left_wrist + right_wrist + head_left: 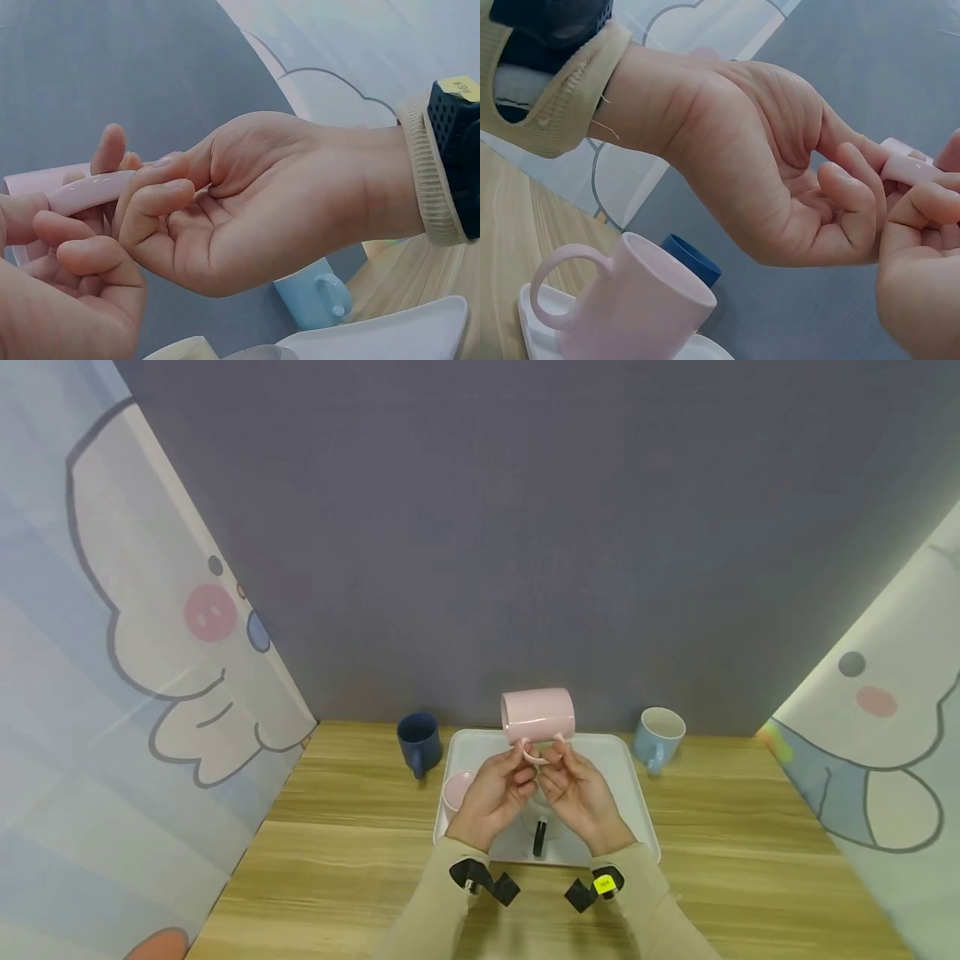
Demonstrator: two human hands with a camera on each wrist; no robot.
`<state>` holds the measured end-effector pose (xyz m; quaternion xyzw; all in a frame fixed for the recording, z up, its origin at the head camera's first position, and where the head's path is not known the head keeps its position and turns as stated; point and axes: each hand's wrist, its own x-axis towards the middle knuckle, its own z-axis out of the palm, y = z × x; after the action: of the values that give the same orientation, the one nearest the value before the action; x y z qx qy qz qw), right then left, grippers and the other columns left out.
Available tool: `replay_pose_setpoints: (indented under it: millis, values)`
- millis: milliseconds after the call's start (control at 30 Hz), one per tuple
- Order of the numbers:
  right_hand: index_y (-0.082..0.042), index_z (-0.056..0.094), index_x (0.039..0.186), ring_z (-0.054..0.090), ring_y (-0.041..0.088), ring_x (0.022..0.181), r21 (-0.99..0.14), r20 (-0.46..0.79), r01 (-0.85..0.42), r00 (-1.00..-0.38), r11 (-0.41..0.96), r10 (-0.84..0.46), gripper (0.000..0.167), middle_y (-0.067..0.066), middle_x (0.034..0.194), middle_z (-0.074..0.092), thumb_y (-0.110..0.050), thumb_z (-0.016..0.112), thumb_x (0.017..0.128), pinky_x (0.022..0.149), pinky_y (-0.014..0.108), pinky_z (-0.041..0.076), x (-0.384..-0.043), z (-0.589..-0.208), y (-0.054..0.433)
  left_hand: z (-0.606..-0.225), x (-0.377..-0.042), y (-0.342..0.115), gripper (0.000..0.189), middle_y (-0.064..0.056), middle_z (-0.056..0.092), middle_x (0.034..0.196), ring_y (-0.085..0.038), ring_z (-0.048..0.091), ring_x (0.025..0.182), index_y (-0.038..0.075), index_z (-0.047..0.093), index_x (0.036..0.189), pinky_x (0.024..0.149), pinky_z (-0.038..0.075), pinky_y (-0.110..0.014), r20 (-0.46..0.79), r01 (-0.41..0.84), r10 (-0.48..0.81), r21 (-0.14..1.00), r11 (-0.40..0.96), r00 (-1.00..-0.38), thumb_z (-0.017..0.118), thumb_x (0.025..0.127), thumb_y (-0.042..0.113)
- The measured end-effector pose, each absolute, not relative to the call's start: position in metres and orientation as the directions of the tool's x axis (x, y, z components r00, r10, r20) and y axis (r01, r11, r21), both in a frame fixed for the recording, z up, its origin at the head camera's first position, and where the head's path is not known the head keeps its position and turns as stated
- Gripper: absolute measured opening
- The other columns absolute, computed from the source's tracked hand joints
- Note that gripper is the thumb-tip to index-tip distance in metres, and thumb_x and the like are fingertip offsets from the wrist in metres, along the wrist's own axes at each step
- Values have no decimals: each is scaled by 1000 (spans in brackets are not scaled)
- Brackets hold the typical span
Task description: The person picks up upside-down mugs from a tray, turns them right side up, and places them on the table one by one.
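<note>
Above the back of the white tray, a glossy pink mug (537,715) is held on its side, its handle (90,193) toward the person. My left hand (495,797) pinches one end of this handle between thumb and fingers. The other end is pinched by my right hand (583,795). Both hands meet close together at the handle, with the other fingers curled in. In the right wrist view, the left hand (735,165) reaches in from the left. The right hand (247,202) fills the middle of the left wrist view.
Below the hands, the white tray (633,810) bears another pink mug (459,791) and a see-through vessel with a black handle (540,837). A dark blue mug (419,743) stands left of the tray, a light blue mug (659,739) right. A grey wall (525,527) rises behind.
</note>
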<state>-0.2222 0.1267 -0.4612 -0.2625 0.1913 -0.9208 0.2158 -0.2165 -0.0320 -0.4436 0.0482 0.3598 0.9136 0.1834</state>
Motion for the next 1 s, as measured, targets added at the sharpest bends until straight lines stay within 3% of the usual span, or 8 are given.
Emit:
replay_pose_setpoints:
  millis: [200,300,400,567,700,867,1000]
  values:
    - [-11,62,111,47,5,74,-530,339,257,-810,-808,-480,45,-5,104,67,-20,18,114,66,18,32,-220,-463,128,-446,-217,-31,27,10,61,85,0,36,58,17,63,95,55,29,-16,-25,-264,347,700,-663,-938,41,110,20]
    - [-13,63,110,41,3,71,-605,262,217,-854,-766,-449,42,-7,102,66,-22,22,114,64,17,28,-220,-463,129,-448,-217,-30,26,10,58,83,-1,36,58,17,63,94,55,29,-17,-31,-242,319,722,-648,-947,43,110,21]
    - [-15,67,104,41,2,70,-719,158,157,-912,-677,-379,38,-8,95,63,-23,31,113,62,15,33,-219,-462,130,-448,-216,-30,26,10,56,81,-1,37,58,17,63,93,55,30,-17,-28,-224,302,737,-638,-953,43,110,21]
    - [-13,69,95,47,7,68,-936,-16,74,-986,-345,-167,30,-4,79,57,-27,47,109,61,19,38,-214,-461,131,-448,-214,-33,25,9,58,83,0,37,59,16,62,95,56,30,-18,-8,-204,297,745,-635,-955,43,110,22]
    - [1,65,105,49,10,68,-998,-24,28,-997,-57,-67,27,1,89,62,-21,49,109,61,21,42,-215,-463,140,-448,-215,-40,24,9,58,84,-1,36,59,16,60,94,57,29,-19,17,-158,270,775,-611,-963,43,110,22]
    - [8,62,114,52,9,68,-962,65,-44,-996,271,66,22,8,93,66,-10,52,105,61,21,44,-224,-471,172,-446,-217,-61,23,9,58,82,-1,36,57,16,60,93,56,28,-19,68,-69,203,796,-601,-977,46,110,22]
    - [5,63,113,61,18,81,-815,110,-23,-987,578,115,23,17,100,69,-14,52,104,69,27,48,-231,-485,209,-443,-218,-83,25,9,58,80,-1,35,55,14,59,90,55,29,-18,125,42,110,823,-566,-986,46,110,22]
